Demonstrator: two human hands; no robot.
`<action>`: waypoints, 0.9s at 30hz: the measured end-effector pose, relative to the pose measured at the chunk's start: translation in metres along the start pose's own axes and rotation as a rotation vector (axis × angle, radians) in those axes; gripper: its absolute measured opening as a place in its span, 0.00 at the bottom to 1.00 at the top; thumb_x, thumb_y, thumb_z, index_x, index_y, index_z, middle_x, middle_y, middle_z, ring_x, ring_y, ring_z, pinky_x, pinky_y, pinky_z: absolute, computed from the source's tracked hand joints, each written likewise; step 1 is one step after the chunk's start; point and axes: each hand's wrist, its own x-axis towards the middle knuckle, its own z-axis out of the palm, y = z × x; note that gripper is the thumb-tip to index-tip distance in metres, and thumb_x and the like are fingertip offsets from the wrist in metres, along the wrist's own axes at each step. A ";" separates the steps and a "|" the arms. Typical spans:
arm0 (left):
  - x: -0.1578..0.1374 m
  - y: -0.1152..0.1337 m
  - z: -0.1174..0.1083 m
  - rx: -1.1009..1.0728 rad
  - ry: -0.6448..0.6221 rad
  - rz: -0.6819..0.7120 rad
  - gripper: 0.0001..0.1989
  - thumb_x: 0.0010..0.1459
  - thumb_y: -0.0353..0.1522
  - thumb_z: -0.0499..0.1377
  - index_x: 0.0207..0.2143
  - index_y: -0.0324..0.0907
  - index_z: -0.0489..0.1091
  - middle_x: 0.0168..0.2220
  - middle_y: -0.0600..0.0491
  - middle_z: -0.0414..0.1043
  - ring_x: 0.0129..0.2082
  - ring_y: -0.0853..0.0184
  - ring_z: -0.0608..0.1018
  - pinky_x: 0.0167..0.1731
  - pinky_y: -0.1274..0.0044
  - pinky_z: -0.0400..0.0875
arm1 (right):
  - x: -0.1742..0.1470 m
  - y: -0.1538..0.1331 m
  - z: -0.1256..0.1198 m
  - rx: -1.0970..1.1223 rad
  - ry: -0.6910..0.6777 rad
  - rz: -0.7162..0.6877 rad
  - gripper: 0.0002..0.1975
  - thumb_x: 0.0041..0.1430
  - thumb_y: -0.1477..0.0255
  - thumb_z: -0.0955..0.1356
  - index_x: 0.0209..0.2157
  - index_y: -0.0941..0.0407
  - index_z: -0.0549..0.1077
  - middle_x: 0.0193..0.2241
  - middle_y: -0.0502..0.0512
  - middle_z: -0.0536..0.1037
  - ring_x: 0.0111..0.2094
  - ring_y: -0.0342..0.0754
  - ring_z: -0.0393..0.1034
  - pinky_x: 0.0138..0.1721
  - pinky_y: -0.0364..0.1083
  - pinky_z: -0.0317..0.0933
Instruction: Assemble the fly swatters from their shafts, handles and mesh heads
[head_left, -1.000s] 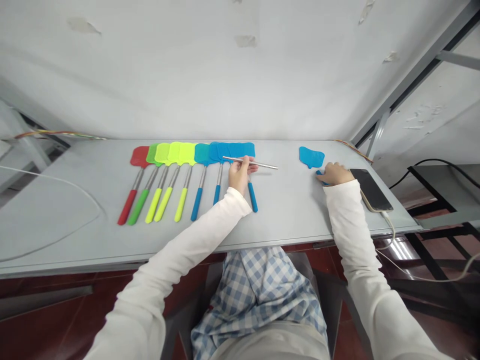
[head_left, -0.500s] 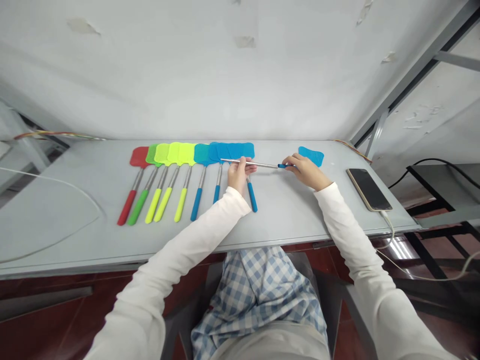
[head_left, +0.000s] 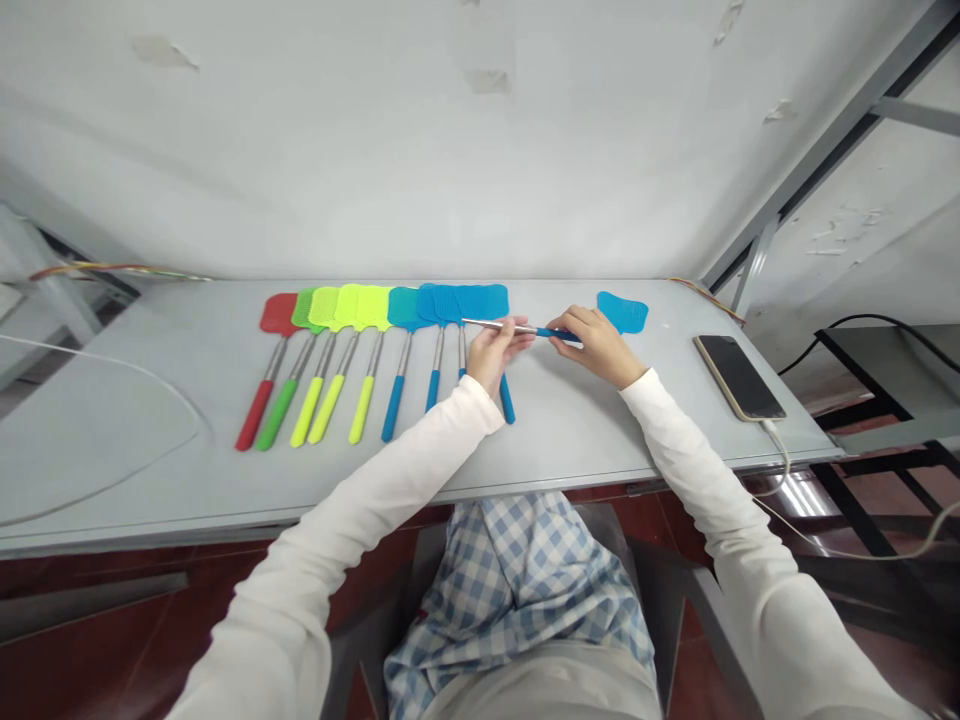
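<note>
Above the table I hold a fly swatter handle (head_left: pixel 559 334) sideways, a thin metal rod with a blue grip. My left hand (head_left: pixel 495 355) is closed around the metal rod, whose thin end points left. My right hand (head_left: pixel 596 345) pinches the blue grip at the other end. A loose blue swatter head (head_left: pixel 624 312) lies on the table just beyond my right hand. To the left lies a row of whole fly swatters, with a red swatter (head_left: pixel 255 415), a green swatter (head_left: pixel 276 415), several yellow swatters (head_left: pixel 361 408) and several blue swatters (head_left: pixel 394 408); my left hand partly covers the rightmost ones.
A phone (head_left: pixel 739 377) with a white charging cable lies on the grey table (head_left: pixel 585 440) at the right. A white cable (head_left: pixel 150 372) curves over the table's left side. Thin wires run along both back corners by the white wall (head_left: pixel 450 170).
The blue grip has slid left along the metal rod toward my left hand, so less bare rod shows between my hands. My left hand has shifted slightly right, my right hand slightly left.
</note>
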 end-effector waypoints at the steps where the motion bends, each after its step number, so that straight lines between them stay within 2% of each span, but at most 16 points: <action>1: -0.001 0.001 0.001 0.020 -0.030 -0.015 0.13 0.58 0.39 0.61 0.35 0.37 0.73 0.35 0.49 0.78 0.31 0.72 0.80 0.39 0.78 0.74 | 0.001 -0.002 0.002 0.010 0.014 -0.010 0.11 0.65 0.67 0.60 0.42 0.54 0.71 0.37 0.58 0.74 0.38 0.51 0.67 0.41 0.49 0.56; 7: -0.005 0.000 0.002 0.099 -0.134 -0.028 0.16 0.58 0.43 0.59 0.40 0.40 0.73 0.41 0.47 0.78 0.37 0.67 0.81 0.38 0.77 0.74 | 0.003 -0.010 0.008 0.078 0.117 -0.013 0.12 0.65 0.65 0.60 0.43 0.54 0.71 0.37 0.59 0.74 0.40 0.51 0.68 0.41 0.49 0.57; 10: -0.006 -0.006 0.004 0.091 -0.181 -0.057 0.15 0.57 0.41 0.61 0.41 0.40 0.71 0.43 0.46 0.77 0.38 0.66 0.81 0.37 0.76 0.75 | 0.003 -0.014 0.007 0.113 0.101 -0.015 0.14 0.66 0.62 0.60 0.44 0.54 0.71 0.38 0.59 0.74 0.42 0.51 0.68 0.43 0.49 0.57; 12: -0.006 -0.009 0.004 0.091 -0.166 -0.043 0.15 0.56 0.40 0.61 0.41 0.39 0.70 0.43 0.46 0.77 0.38 0.66 0.81 0.38 0.76 0.74 | 0.003 -0.011 0.006 0.148 0.102 0.014 0.16 0.66 0.60 0.59 0.45 0.55 0.70 0.39 0.59 0.74 0.42 0.51 0.68 0.44 0.49 0.57; 14: -0.005 -0.008 0.003 0.101 -0.121 -0.012 0.15 0.57 0.41 0.61 0.40 0.39 0.70 0.42 0.46 0.76 0.37 0.67 0.81 0.36 0.77 0.74 | 0.003 -0.001 0.007 0.152 0.157 0.132 0.19 0.67 0.60 0.55 0.47 0.56 0.68 0.41 0.60 0.74 0.42 0.51 0.68 0.46 0.49 0.58; 17: -0.001 -0.003 0.000 0.117 -0.046 0.026 0.16 0.57 0.43 0.60 0.37 0.39 0.69 0.40 0.47 0.77 0.35 0.66 0.81 0.32 0.78 0.73 | -0.001 0.024 0.013 -0.011 0.218 0.445 0.21 0.67 0.62 0.53 0.49 0.59 0.67 0.46 0.66 0.72 0.48 0.55 0.65 0.50 0.52 0.55; 19: 0.001 0.001 0.000 0.120 -0.019 0.031 0.17 0.57 0.45 0.59 0.36 0.39 0.68 0.37 0.48 0.77 0.34 0.66 0.81 0.32 0.78 0.73 | -0.006 0.041 0.020 -0.164 0.161 0.657 0.24 0.64 0.60 0.58 0.52 0.65 0.65 0.51 0.73 0.68 0.54 0.62 0.60 0.53 0.56 0.52; 22: 0.002 0.003 -0.001 0.087 -0.006 0.039 0.18 0.58 0.47 0.57 0.34 0.41 0.65 0.32 0.50 0.77 0.33 0.66 0.81 0.34 0.77 0.73 | -0.012 0.058 0.027 -0.244 0.022 0.890 0.37 0.58 0.55 0.64 0.57 0.72 0.58 0.58 0.83 0.59 0.58 0.71 0.54 0.55 0.61 0.49; 24: 0.003 0.003 -0.001 0.061 -0.005 0.038 0.18 0.58 0.49 0.55 0.32 0.42 0.62 0.29 0.52 0.76 0.32 0.68 0.80 0.35 0.76 0.73 | -0.014 0.063 0.029 -0.221 -0.036 0.959 0.41 0.57 0.53 0.65 0.58 0.74 0.56 0.58 0.85 0.59 0.58 0.72 0.55 0.55 0.61 0.49; 27: 0.007 0.005 -0.003 0.059 0.016 0.041 0.18 0.58 0.50 0.54 0.32 0.45 0.61 0.22 0.59 0.69 0.24 0.72 0.76 0.31 0.78 0.71 | -0.013 0.064 0.026 -0.204 -0.051 0.955 0.40 0.56 0.52 0.65 0.57 0.72 0.58 0.53 0.82 0.65 0.54 0.69 0.61 0.52 0.58 0.52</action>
